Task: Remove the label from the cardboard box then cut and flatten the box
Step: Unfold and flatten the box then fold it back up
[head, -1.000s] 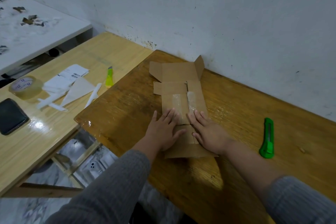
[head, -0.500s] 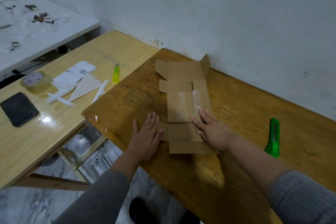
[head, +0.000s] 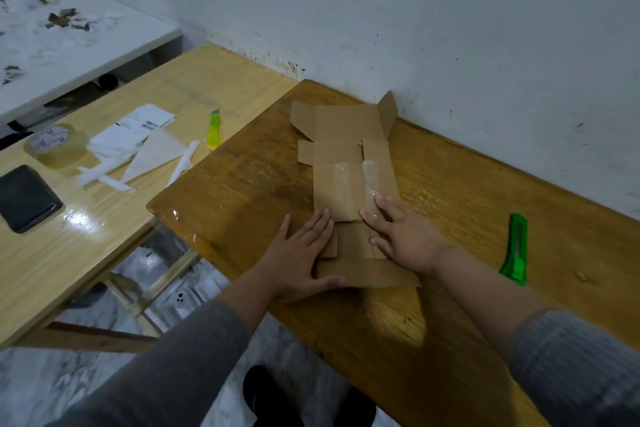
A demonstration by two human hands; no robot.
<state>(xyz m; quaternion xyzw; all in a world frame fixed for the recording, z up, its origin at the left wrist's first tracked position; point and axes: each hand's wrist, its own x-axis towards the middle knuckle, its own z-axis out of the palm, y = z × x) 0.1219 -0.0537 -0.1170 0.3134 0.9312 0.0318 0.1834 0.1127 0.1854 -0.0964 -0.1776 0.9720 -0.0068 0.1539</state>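
The brown cardboard box [head: 346, 156] lies cut open and nearly flat on the dark wooden table [head: 450, 322], with clear tape strips across its middle. One far flap still stands up near the wall. My left hand [head: 298, 253] lies flat, fingers straight, on the box's near left edge and the table beside it. My right hand [head: 401, 236] presses flat on the near right part of the box. A green utility knife [head: 516, 250] rests on the table to the right of my right hand.
A lighter table [head: 69, 236] to the left holds a tape roll [head: 55, 144], a black phone [head: 26, 198], peeled white labels and paper strips [head: 131, 142], and a yellow-green knife [head: 214, 128]. A white table [head: 52, 45] with scraps stands behind. The wall runs close behind the box.
My left hand slid off the middle of the box to its near left edge and came back onto the left flap. My right hand stayed pressing on the box.
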